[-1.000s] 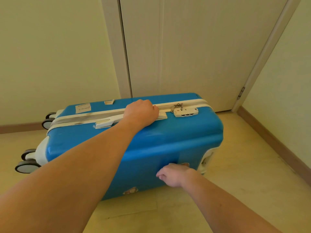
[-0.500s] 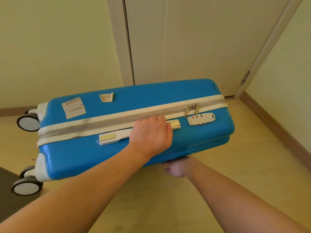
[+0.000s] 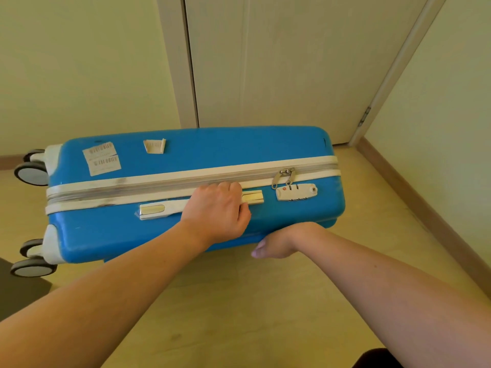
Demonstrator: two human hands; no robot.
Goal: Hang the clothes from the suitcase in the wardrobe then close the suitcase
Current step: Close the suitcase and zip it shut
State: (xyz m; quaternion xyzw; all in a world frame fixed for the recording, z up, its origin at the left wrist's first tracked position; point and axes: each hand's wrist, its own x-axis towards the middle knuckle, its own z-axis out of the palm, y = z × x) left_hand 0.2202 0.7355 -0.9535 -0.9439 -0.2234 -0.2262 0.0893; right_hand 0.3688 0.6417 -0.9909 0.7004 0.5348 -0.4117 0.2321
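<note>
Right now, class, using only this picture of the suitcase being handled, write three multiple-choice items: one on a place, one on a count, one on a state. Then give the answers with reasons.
1. Where does the left hand grip the blue suitcase?
A. on a wheel
B. on the white side handle
C. on the combination lock

2. How many wheels show at the suitcase's end?
A. two
B. four
C. six

3. What state is the suitcase's zip in?
A. closed, pulls by the lock
B. half open
C. fully open, clothes showing

Answers:
1 B: its fingers curl round the handle, with the lock off to one side.
2 B: two pairs show at the left end.
3 A: the white zip band runs unbroken along the shell. The right hand reaches under the lower edge, its fingers hidden.
</note>
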